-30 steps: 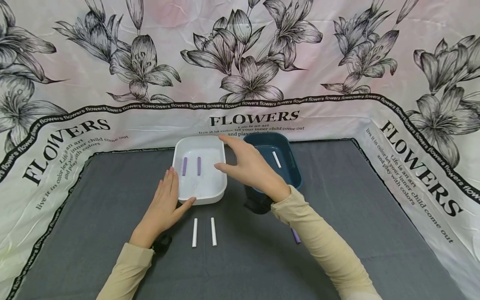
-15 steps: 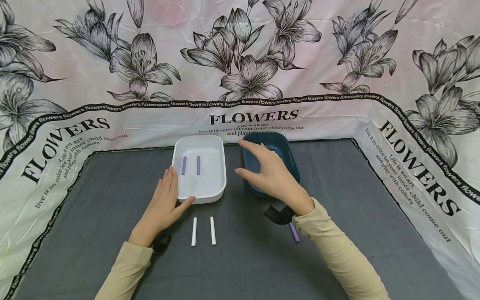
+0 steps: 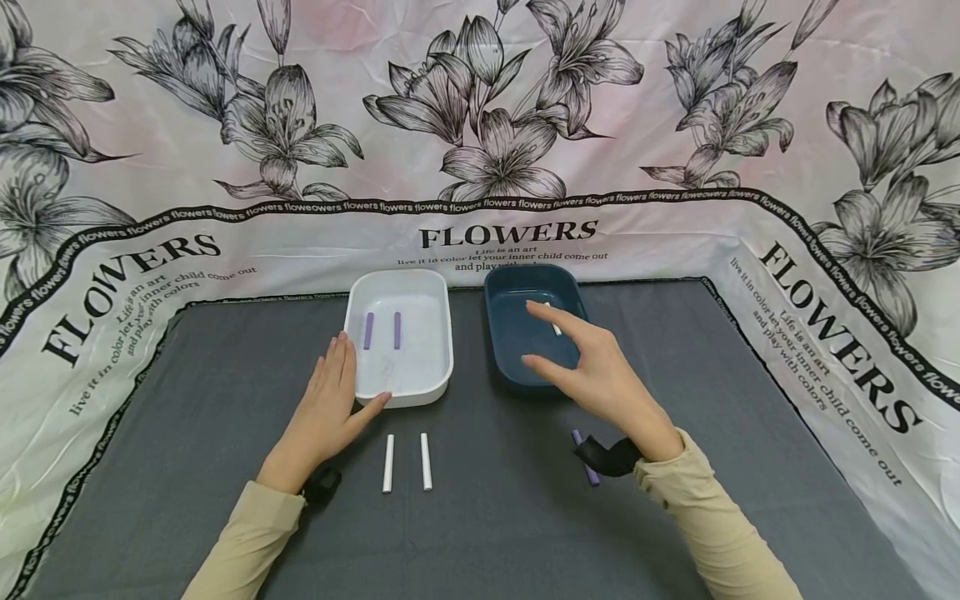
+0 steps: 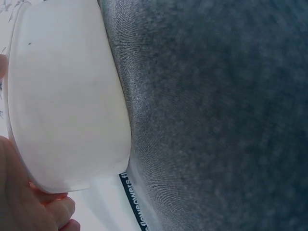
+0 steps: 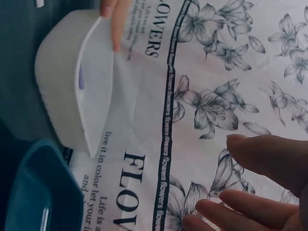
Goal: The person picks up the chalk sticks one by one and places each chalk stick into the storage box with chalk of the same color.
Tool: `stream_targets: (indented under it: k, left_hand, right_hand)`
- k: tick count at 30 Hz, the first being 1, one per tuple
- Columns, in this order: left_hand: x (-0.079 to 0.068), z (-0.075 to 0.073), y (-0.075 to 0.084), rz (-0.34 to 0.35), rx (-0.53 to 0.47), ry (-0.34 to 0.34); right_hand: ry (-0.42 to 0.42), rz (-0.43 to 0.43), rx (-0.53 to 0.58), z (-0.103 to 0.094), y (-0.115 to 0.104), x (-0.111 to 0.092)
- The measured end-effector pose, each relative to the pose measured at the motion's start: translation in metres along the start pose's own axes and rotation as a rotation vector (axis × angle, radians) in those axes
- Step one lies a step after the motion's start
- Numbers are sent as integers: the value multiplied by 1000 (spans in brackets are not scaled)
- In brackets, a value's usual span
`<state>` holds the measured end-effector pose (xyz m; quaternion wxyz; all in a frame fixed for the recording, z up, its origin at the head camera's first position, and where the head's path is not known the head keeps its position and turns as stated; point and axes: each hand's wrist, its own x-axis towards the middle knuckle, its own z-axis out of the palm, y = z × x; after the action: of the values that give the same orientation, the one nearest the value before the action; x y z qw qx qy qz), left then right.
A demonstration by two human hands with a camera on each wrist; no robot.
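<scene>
My left hand (image 3: 324, 408) rests against the left side of a white rectangular container (image 3: 408, 375), fingers straight and thumb at its near rim. Two purple chalk sticks (image 3: 397, 331) lie inside it. In the left wrist view, fingers (image 4: 60, 211) show beside the container's wall (image 4: 70, 106). My right hand (image 3: 603, 371) hovers over the right part of a dark blue container (image 3: 513, 354), thumb and fingers spread apart with nothing between them. One white chalk stick (image 3: 557, 329) inside the blue container is partly hidden by that hand.
Two white chalk sticks (image 3: 426, 462) lie on the grey cloth (image 3: 480, 525) in front of the white container. A purple chalk stick (image 3: 577, 437) lies near the right wrist, partly covered by the black wrist strap (image 3: 607, 457). A flower-printed cloth (image 3: 510, 175) hangs behind.
My right hand has moved right and toward me, away from the white container and across the blue one. The left hand has stayed at the white container.
</scene>
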<state>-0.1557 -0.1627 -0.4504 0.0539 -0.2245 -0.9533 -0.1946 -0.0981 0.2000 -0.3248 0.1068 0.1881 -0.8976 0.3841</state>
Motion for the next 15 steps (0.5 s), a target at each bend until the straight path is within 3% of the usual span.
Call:
stream_targets:
  k: [10, 15]
  left_hand:
    - [1, 0, 0, -15, 2, -28]
    - [0, 0, 0, -25, -6, -32]
  right_hand:
    - [36, 46, 35, -15, 28, -23]
    - [38, 16, 170, -19, 48, -33]
